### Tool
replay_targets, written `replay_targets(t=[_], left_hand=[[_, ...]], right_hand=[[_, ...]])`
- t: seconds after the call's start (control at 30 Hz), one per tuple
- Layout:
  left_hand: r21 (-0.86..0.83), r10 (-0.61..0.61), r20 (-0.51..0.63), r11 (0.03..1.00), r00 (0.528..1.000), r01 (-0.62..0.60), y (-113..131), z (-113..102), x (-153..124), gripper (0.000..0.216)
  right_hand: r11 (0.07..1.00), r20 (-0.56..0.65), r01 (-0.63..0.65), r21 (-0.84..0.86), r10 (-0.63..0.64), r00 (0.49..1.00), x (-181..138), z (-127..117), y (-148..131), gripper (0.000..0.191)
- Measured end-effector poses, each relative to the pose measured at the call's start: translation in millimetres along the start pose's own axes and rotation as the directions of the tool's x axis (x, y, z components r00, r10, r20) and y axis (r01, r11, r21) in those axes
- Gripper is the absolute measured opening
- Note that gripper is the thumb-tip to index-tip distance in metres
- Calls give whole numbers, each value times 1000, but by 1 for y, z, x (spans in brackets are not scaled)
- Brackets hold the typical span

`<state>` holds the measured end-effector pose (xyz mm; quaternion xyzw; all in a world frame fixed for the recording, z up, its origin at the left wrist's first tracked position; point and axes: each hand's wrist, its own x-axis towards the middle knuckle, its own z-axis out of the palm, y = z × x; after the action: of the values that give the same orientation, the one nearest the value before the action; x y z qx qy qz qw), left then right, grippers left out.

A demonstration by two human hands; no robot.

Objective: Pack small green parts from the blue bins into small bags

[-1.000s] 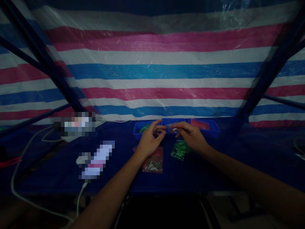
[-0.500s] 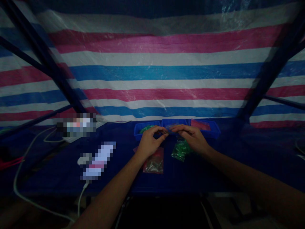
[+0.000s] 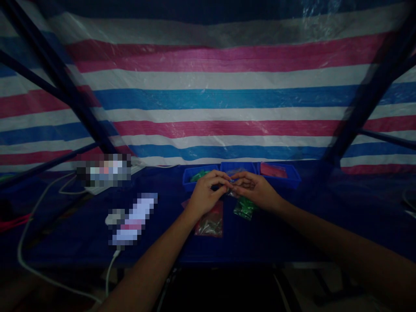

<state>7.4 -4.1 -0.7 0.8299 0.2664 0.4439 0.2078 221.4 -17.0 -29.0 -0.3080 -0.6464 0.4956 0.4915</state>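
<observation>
A small clear packet [image 3: 231,186] is pinched between the two hands, just above the dark blue table [image 3: 292,225] and on the near side of a row of three blue bins. The left hand [image 3: 204,195] is closed in a fingertip pinch, thumb and forefinger drawn together on the packet's left edge. The right hand [image 3: 256,190] is closed the same way on its right edge, so that the fingertips [image 3: 238,178] of both hands almost touch. In the dim light little of the packet shows, and its contents cannot be made out.

The packet is judged to be light, thin and limp, probably slick plastic film that would crumple rather than break. It is best taken by its edges or corners with a light pinch, as is done here. It lies directly between the two grips, with only a small part hanging free below the fingertips.

Under the right hand a green packet [image 3: 244,209] lies on the table, and a red packet [image 3: 209,222] lies nearer, below the left wrist. Green pieces are seen in the left bin [image 3: 186,178] and red ones in the right bin [image 3: 294,177]; the middle bin [image 3: 237,165] is partly hidden by the hands. A striped tarp [image 3: 208,99] hangs behind, and a white cable [image 3: 26,260] runs along the left.
</observation>
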Motion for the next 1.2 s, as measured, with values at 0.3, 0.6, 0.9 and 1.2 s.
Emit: replay_targets(t=[0.3, 0.6, 0.9, 1.2], left_hand=[[18, -122, -181, 992, 976, 127, -2, 0, -1, 23], [111, -143, -268, 978, 953, 178, -3, -3, 0, 23], [384, 56, -173, 923, 983, 15, 5, -16, -3, 28], [444, 38, -107, 896, 994, 14, -1, -12, -5, 29]], right_hand=[[872, -213, 135, -471, -261, 942, 6, -19, -2, 18], [373, 57, 260, -890, -475, 878, 25, -39, 5, 27], [393, 280, 458, -797, -432, 857, 13, -18, -2, 31], [475, 521, 588, -655, -279, 806, 5, 17, -2, 29]])
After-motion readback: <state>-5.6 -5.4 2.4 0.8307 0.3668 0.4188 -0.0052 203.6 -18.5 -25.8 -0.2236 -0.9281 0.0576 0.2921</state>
